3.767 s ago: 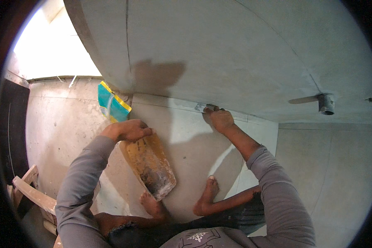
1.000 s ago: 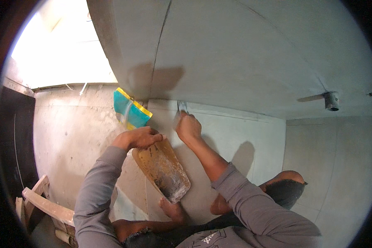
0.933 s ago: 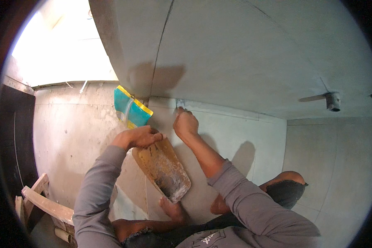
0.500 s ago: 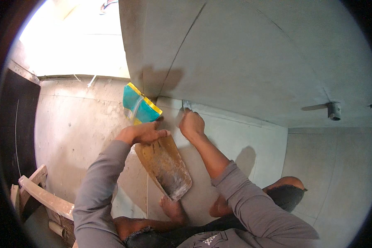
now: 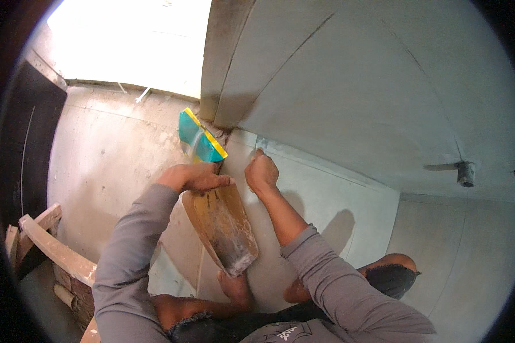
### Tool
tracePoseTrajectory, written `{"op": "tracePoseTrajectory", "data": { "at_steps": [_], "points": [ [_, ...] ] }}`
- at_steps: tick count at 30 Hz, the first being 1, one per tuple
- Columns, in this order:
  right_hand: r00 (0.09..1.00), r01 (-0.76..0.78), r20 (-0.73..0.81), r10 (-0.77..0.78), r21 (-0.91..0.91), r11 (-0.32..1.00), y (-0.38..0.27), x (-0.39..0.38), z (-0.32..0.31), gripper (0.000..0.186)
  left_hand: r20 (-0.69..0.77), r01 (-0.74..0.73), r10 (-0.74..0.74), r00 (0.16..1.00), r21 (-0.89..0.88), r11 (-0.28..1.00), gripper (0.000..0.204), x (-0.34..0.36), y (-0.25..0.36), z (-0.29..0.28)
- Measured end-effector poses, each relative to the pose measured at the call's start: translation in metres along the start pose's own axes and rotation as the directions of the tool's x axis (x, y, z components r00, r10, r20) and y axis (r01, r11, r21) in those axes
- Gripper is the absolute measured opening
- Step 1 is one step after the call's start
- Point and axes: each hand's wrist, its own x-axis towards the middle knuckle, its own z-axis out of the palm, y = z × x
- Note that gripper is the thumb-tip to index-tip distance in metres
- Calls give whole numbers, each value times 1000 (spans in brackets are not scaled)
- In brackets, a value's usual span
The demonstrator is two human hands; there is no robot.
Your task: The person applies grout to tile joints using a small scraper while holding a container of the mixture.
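My left hand [image 5: 191, 177] grips the top end of a long wooden board [image 5: 223, 228] smeared with grey-white paste near its lower end. My right hand [image 5: 261, 173] is closed on a small flat blade [image 5: 261, 143], whose tip presses on the seam where the grey wall [image 5: 355, 86] meets the pale surface [image 5: 326, 200] under me. The blade's handle is hidden in my fist. A teal and yellow pack [image 5: 197, 137] stands in the corner just above my left hand. Both forearms wear grey sleeves.
My bare feet [image 5: 234, 288] rest below the board, with a knee [image 5: 395, 268] at the right. Rough wooden planks [image 5: 46, 246] lie at the lower left. A short pipe stub [image 5: 466, 173] sticks out at the right. A bright opening [image 5: 131, 40] fills the upper left.
My right hand has slid left along the seam, from the right side toward the corner, ending close to my left hand. The board stays in my left hand.
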Motion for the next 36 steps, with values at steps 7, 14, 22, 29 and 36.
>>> {"op": "tracePoseTrajectory", "data": {
  "at_steps": [7, 14, 22, 29, 36],
  "points": [
    [976, 181, 157, -153, -187, 965, -4, -32, -31, 28, -82, -21, 26, 996, 69, 997, 73, -3, -21, 3],
    [892, 436, 91, -443, -434, 788, 37, 18, -52, 27, 24, 3, -6, 1000, 129, 992, 80, -8, 0, -6],
    [885, 458, 187, -427, -517, 723, 68, 19, -78, 27, -49, 26, -23, 999, 71, 997, 76, -4, -10, 3],
    [930, 367, 226, -290, -619, 694, 132, 10, -119, 30, -1, 50, -51, 999, 131, 990, 74, -6, 0, -3],
    [969, 180, 232, -85, -428, 885, 185, -2, -147, 34, -23, 40, -38, 999, 109, 993, 68, -5, 10, 0]
  ]
}}
